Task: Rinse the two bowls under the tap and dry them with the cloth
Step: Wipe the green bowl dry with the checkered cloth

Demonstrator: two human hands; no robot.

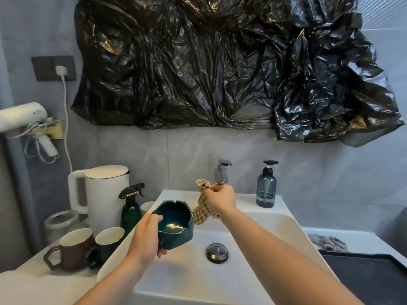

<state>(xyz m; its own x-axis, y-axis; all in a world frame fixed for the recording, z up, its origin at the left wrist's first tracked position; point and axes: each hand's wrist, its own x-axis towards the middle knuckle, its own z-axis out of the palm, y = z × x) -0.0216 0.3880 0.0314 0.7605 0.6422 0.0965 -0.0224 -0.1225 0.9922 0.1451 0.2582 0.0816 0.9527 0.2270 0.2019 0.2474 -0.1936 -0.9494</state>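
Risk: wet glazed bowl (175, 223) may slip from one-handed hold, drop into sink (253, 238), chip; cause: grip only at near wall
Left hand (146, 235): fingers curled round bowl, held tilted above basin
Right hand (220, 198): fingertips pinching checked cloth (201, 211), lifted near tap (221, 172), cloth dangling beside bowl, second bowl not identifiable

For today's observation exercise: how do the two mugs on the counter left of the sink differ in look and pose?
The brown mug stands nearer the camera and further left; the dark green mug stands beside it, closer to the sink. The brown mug's angular handle is in full view, while the green mug's is partly hidden behind the brown one. Both stand upright, have pale insides, and neither hand touches them.
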